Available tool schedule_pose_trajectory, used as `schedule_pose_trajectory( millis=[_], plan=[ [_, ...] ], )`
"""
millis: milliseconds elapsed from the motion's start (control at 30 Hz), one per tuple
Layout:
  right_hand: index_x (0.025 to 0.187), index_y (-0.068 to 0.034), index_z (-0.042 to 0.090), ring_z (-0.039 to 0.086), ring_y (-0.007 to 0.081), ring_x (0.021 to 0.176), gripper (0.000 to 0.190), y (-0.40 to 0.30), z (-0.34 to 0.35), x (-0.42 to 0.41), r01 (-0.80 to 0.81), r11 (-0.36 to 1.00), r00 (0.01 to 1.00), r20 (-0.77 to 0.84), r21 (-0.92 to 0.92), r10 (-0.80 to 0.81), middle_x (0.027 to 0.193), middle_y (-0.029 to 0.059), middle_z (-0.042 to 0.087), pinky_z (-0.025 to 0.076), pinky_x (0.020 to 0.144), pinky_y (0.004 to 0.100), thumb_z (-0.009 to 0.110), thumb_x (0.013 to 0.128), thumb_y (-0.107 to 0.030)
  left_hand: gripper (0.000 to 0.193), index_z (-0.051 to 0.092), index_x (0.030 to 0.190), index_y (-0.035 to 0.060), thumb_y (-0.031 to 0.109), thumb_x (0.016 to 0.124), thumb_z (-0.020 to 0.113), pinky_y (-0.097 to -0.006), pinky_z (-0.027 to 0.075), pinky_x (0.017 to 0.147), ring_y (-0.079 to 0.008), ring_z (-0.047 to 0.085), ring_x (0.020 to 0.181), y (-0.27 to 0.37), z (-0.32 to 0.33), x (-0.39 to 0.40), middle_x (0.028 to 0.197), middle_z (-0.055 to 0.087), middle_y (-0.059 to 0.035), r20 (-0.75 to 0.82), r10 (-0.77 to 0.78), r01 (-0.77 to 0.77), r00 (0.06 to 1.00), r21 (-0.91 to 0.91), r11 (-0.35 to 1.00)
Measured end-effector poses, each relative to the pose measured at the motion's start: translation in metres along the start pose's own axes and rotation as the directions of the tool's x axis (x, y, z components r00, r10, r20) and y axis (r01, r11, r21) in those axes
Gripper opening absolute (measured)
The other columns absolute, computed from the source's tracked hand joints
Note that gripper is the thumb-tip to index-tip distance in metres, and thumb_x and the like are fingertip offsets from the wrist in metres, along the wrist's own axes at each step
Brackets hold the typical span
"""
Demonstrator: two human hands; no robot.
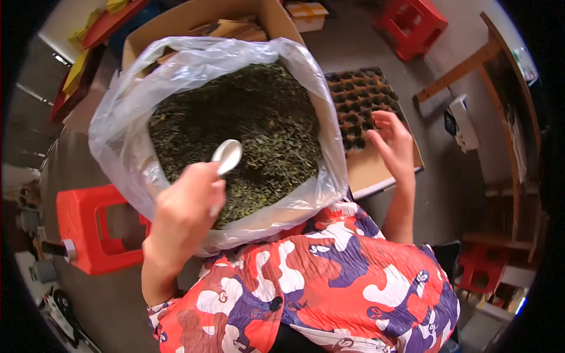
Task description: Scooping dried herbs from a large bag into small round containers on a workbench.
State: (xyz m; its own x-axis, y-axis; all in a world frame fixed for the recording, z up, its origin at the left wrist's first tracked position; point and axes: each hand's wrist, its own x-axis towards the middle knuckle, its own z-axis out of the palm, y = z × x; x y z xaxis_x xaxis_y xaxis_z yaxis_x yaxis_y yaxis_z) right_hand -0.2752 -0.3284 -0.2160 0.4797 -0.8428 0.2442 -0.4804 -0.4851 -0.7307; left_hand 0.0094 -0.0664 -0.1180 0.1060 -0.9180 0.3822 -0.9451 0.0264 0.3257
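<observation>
My left hand (pixel 185 203) grips a white spoon (pixel 229 155) by its handle. The spoon's bowl hangs over a heap of dried, crumbled green leaves (pixel 273 154) and looks empty. These leaves fill a clear plastic bag (pixel 119 137), whose mouth is folded over a cardboard box (pixel 273 17). To the right, my right hand (pixel 395 143) is raised over a shallow cardboard tray (pixel 375 170), thumb and fingers apart with nothing between them. Rows of small, dark-centred brown pieces (pixel 359 101) cover the tray's far part; what they are I cannot tell.
A red plastic stool (pixel 84 229) stands at left, with a dark handle (pixel 55 248) beside it. Another red stool (pixel 410 26) is at the far right. A wooden table frame (pixel 459 70) rises along the right side. Beyond the bag sits a taped white foam box (pixel 307 15).
</observation>
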Motion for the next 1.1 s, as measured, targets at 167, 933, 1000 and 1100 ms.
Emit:
schedule_pose_trajectory(
  millis=[167, 933, 1000, 1100],
  plan=[
    [0.111, -0.001, 0.064, 0.065, 0.0136, 0.097, 0.025, -0.096, 0.008, 0.064, 0.395, 0.910, 0.912, 0.062, 0.125, -0.405, 0.106, 0.0063, 0.068, 0.053, 0.088, 0.0275, 0.065, 0.086, 0.005, 0.019, 0.051, 0.094, 0.0005, -0.002, 0.082, 0.064, -0.0377, 0.053, 0.060, -0.0295, 0.064, 0.069, -0.006, 0.034, 0.010, 0.079, 0.057, -0.0145, 0.016, 0.134, -0.132, 0.991, -0.111, 0.985],
    [0.101, -0.003, 0.066, 0.066, 0.0356, 0.095, 0.022, -0.174, 0.153, 0.244, 0.754, 0.488, 0.632, 0.284, -0.439, -0.721, 0.102, 0.0152, 0.064, 0.055, 0.080, 0.0450, 0.055, 0.082, -0.001, 0.023, 0.040, 0.100, 0.0020, -0.004, 0.092, 0.061, -0.0303, 0.061, 0.078, -0.0229, 0.071, 0.087, -0.026, 0.019, 0.021, 0.107, 0.065, -0.0260, 0.157, -0.442, 0.276, 0.883, -0.936, 0.218],
    [0.100, -0.002, 0.064, 0.066, 0.0336, 0.090, 0.018, -0.174, 0.131, 0.242, 0.758, 0.533, 0.595, 0.063, -0.374, -0.801, 0.102, 0.0135, 0.064, 0.054, 0.075, 0.0434, 0.057, 0.083, -0.005, 0.023, 0.040, 0.101, 0.0020, -0.004, 0.092, 0.061, -0.0303, 0.061, 0.078, -0.0230, 0.071, 0.087, -0.028, 0.016, 0.017, 0.107, 0.065, -0.0259, 0.135, -0.456, 0.258, 0.880, -0.941, 0.219],
    [0.130, -0.011, 0.046, 0.065, 0.0287, 0.093, 0.051, -0.167, 0.073, 0.233, 0.795, 0.485, 0.521, 0.000, -0.364, -0.854, 0.116, 0.0105, 0.060, 0.054, 0.085, 0.0460, 0.069, 0.085, -0.016, 0.022, 0.040, 0.101, 0.0016, -0.004, 0.092, 0.060, -0.0311, 0.061, 0.078, -0.0231, 0.071, 0.086, -0.026, 0.026, 0.006, 0.106, 0.065, -0.0259, 0.096, -0.500, 0.226, 0.860, -0.952, 0.205]
  ],
)
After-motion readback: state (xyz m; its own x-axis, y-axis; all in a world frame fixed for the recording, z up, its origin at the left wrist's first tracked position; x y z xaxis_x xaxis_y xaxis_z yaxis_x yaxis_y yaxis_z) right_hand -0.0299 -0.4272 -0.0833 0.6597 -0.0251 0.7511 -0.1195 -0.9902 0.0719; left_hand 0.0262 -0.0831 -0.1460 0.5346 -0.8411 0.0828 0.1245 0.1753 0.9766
